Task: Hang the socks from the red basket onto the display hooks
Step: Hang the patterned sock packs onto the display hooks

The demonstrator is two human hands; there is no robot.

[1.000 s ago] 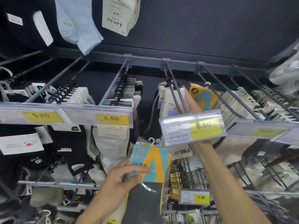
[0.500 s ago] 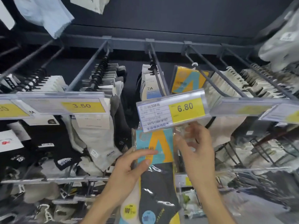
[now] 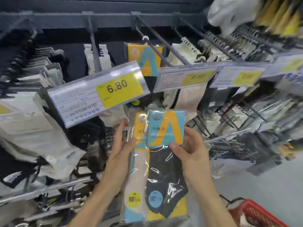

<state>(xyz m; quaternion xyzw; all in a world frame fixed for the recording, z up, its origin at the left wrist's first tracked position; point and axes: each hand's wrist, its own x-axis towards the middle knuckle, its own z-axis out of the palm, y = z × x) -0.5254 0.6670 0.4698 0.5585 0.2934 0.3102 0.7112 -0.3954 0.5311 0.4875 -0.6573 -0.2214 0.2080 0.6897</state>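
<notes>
Right hand (image 3: 191, 147) now gripping too, sock packs (image 3: 157, 161) clamped between both hands, left hand (image 3: 120, 145) opposite

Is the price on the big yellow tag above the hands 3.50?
No, the yellow price tag above the left hand and right hand reads 6.80.

Wall (image 3: 164, 4): dark panel behind the rack.
Rail (image 3: 114, 18): grey bar across the top of the rack.
Price tag (image 3: 98, 94): clear holder, yellow label reading 6.80, tilted.
Floor (image 3: 270, 182): grey, visible lower right.
Light: even; edges of the view blurred.
</notes>
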